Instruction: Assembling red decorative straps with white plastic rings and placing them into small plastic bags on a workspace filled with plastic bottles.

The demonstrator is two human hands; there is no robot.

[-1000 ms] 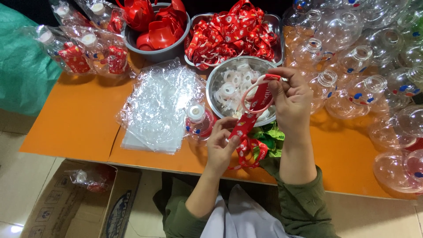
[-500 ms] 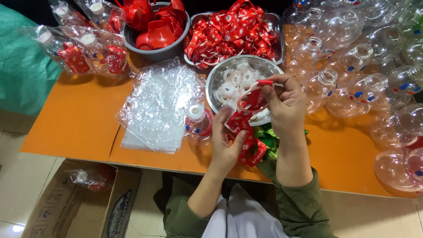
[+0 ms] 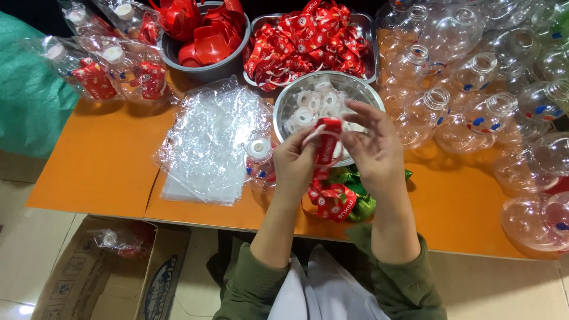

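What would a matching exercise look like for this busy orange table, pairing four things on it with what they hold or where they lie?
Things:
1. Round steel bowl
2. Rectangular steel tray
3. Grey round bowl
4. Stack of clear plastic bags

Matches:
A. Red ribbon straps, heaped
B. Flat on the orange table, left of the hands
C. White ring caps
D. Red plastic cups

Pairs: 1-C, 2-A, 3-D, 4-B

Both hands, left hand and right hand, pinch a red ribbon strap.

The red strap (image 3: 326,145) is partly hidden between the left hand (image 3: 294,166) and right hand (image 3: 374,153) — its lower end unclear. Clear bottles (image 3: 533,201) run off the right edge.
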